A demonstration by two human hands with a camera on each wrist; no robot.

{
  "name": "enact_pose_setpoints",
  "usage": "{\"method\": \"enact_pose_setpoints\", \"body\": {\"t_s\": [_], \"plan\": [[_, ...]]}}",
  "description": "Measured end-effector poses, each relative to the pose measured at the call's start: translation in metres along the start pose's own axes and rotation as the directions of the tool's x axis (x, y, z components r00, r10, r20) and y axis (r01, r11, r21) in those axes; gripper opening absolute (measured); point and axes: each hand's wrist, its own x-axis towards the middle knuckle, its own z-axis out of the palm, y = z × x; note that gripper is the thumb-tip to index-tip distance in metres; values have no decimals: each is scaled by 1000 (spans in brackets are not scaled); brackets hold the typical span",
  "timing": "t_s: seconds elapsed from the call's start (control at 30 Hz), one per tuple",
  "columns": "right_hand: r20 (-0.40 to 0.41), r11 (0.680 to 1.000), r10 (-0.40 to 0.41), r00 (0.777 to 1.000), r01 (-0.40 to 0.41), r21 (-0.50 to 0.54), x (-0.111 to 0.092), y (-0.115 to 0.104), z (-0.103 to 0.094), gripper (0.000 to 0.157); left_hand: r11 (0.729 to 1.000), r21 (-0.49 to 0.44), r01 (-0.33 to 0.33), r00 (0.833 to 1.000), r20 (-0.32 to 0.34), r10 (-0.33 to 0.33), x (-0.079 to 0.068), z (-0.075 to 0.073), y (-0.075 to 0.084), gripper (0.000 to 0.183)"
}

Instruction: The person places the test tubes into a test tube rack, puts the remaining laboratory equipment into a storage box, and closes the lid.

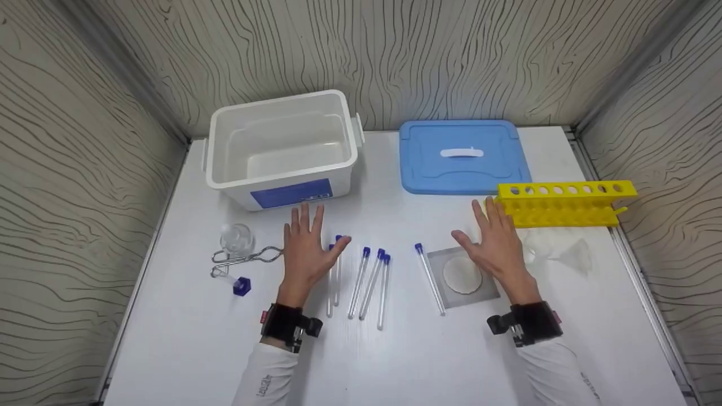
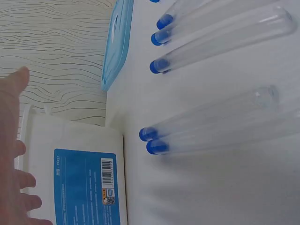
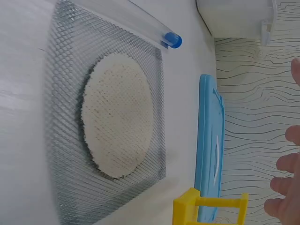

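Note:
My left hand [image 1: 307,254] is spread above the table and holds nothing. Under and beside its thumb lie several clear test tubes [image 1: 361,283] with blue caps, also seen in the left wrist view as capped tubes [image 2: 225,42]. The right hand [image 1: 497,248], fingers spread and holding nothing, is over the right part of a wire gauze [image 1: 486,294] with a round white centre [image 3: 119,115]. One capped test tube [image 1: 430,280] lies along the gauze's left edge. Just beyond the right fingertips stands a yellow test tube rack [image 1: 564,217].
A white bin [image 1: 282,177] with a blue label stands at the back left; its blue lid [image 1: 462,172] lies at the back right. Metal tongs [image 1: 248,258], a small glass vessel [image 1: 236,238] and a blue hexagonal base [image 1: 242,286] are at left. A clear funnel [image 1: 576,256] lies at right.

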Motion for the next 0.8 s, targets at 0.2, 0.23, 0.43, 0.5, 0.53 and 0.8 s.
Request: {"method": "enact_pose_setpoints", "body": {"t_s": [0.2,0.23,0.43,0.5,0.53,0.8], "plan": [[-32,1000,17,999,-17,9,9,9,-19,88,998,-36,-44,999,-18,43,4,-3,12,93],[-40,1000,17,999,-17,8,11,12,-22,86,997,-54,-49,999,-17,48,5,-3,14,93],[-46,1000,29,999,-29,9,18,30,-41,74,983,-169,-65,998,-3,66,7,-4,25,91],[-36,999,37,999,-37,11,20,35,-46,73,979,-192,-62,998,8,65,7,-4,28,91],[-30,999,41,999,-41,12,20,38,-48,73,977,-203,-60,998,13,64,7,-4,29,91],[25,994,107,994,-108,36,28,63,-64,78,943,-331,-25,997,61,48,7,-1,41,88]]}}
